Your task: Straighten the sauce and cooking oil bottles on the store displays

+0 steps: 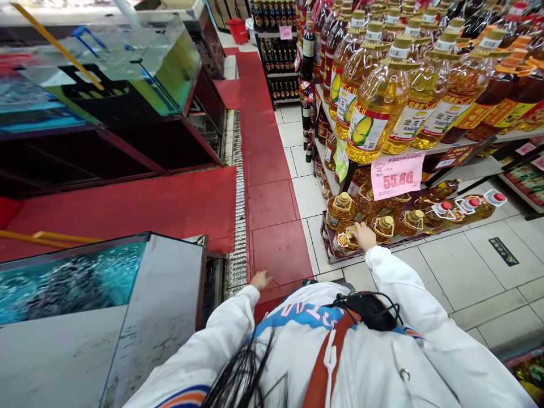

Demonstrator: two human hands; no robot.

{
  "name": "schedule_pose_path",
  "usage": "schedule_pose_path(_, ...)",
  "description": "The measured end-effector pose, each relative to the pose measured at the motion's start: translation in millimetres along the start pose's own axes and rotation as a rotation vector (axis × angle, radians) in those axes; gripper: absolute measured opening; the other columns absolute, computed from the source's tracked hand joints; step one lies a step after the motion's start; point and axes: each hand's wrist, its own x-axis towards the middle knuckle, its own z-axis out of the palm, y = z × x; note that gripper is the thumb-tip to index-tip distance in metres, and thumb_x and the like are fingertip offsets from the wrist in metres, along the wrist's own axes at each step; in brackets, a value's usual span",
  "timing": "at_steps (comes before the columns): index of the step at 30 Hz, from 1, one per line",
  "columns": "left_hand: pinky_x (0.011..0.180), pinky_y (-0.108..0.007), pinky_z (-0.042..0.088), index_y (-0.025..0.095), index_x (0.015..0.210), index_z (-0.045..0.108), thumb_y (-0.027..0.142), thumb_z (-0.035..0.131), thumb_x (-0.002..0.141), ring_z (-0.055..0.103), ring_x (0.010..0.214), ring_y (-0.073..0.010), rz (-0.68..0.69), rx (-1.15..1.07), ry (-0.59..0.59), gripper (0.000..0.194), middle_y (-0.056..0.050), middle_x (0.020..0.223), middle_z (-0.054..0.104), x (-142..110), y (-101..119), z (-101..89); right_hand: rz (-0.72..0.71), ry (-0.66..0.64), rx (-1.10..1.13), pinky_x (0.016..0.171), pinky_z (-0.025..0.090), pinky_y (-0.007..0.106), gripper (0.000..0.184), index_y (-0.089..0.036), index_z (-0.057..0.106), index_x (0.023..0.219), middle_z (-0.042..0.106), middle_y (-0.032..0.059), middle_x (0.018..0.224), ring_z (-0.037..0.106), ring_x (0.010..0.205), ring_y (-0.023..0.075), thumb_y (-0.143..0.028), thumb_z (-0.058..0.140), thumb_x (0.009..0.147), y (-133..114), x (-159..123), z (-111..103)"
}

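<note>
My right hand (364, 236) reaches down to the lowest shelf, its fingers closed at the top of a cooking oil bottle (345, 240) in the front corner. The fingertips hide the bottle's cap and part of its handle. Close beside it stand other yellow-capped oil bottles (383, 225) of the same low row. Over the red floor mat (276, 249) hangs my left hand (260, 280), holding nothing, with its fingers apart.
Large oil bottles (369, 122) crowd the upper shelf above a pink price tag (397, 174). Glass tanks with water (76, 277) line the left side. A metal drain grate (239, 209) runs along the aisle. Dark bottles (278, 56) fill a rack farther back.
</note>
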Motion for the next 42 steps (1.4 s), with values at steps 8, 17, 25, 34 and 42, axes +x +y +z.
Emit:
schedule_pose_path(8, 0.107, -0.052, 0.051, 0.017, 0.127, 0.064, 0.037, 0.064, 0.099, 0.062, 0.124, -0.0265, 0.248, -0.042, 0.081, 0.034, -0.012, 0.134, 0.064, 16, 100, -27.5, -0.09, 0.063, 0.27, 0.101, 0.048, 0.037, 0.045, -0.013, 0.058, 0.136, 0.064, 0.0187, 0.13, 0.062, 0.119, 0.0276, -0.037, 0.061, 0.098, 29, 6, 13)
schedule_pose_path(17, 0.118, -0.037, 0.042, 0.024, 0.147, 0.052, 0.031, 0.047, 0.103, 0.053, 0.139, -0.0234, 0.679, -0.058, 0.249, 0.045, -0.008, 0.152, 0.055, 24, 331, -50.2, -0.231, 0.171, 0.637, 0.09, 0.056, 0.034, 0.058, -0.018, 0.049, 0.149, 0.063, 0.0136, 0.138, 0.067, 0.101, 0.0203, -0.04, 0.055, 0.096, 153, -19, 11)
schedule_pose_path(25, 0.101, -0.042, 0.05, 0.025, 0.125, 0.063, 0.024, 0.072, 0.088, 0.065, 0.117, -0.0322, 0.558, 0.113, 0.206, 0.038, -0.014, 0.123, 0.065, 37, 435, -45.1, -0.2, 0.149, 0.744, 0.077, 0.059, 0.039, 0.061, -0.017, 0.056, 0.141, 0.067, 0.0162, 0.127, 0.069, 0.088, 0.0221, -0.048, 0.058, 0.088, 329, -37, -26)
schedule_pose_path(34, 0.096, -0.038, 0.051, 0.024, 0.129, 0.058, 0.026, 0.06, 0.096, 0.066, 0.111, -0.0302, 0.414, 0.15, 0.252, 0.033, -0.013, 0.119, 0.063, 21, 447, -34.0, -0.163, 0.047, 0.791, 0.081, 0.059, 0.041, 0.061, -0.017, 0.061, 0.135, 0.07, 0.0164, 0.123, 0.07, 0.086, 0.0219, -0.049, 0.063, 0.084, 370, -27, -31)
schedule_pose_path(42, 0.096, -0.041, 0.051, 0.024, 0.134, 0.054, 0.035, 0.066, 0.092, 0.064, 0.115, -0.0337, 0.338, 0.147, 0.284, 0.045, -0.016, 0.131, 0.058, 26, 454, -32.1, -0.129, -0.112, 0.795, 0.093, 0.056, 0.039, 0.047, -0.018, 0.066, 0.127, 0.072, 0.0128, 0.123, 0.072, 0.083, 0.0182, -0.035, 0.069, 0.083, 318, -4, -23)
